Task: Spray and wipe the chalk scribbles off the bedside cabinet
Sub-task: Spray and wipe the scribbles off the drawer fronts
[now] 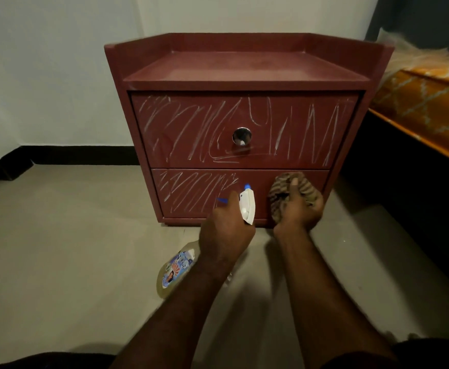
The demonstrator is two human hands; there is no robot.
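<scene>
A dark red bedside cabinet (244, 73) with two drawers stands against the wall. White chalk scribbles (191, 129) cover the top drawer front around a round metal knob (241, 136). More chalk scribbles mark the left half of the bottom drawer (191, 194); its right half looks plain red. My left hand (226, 233) grips a spray bottle (176, 267) by its white trigger head, the blue nozzle aimed at the bottom drawer. My right hand (298, 206) holds a bunched brown striped cloth (302, 186) against the right part of the bottom drawer.
A bed with an orange patterned cover (425, 102) stands close on the right, dark space beneath it. Pale floor (71, 249) stretches left and in front of the cabinet. A white wall with black skirting (79, 154) runs behind.
</scene>
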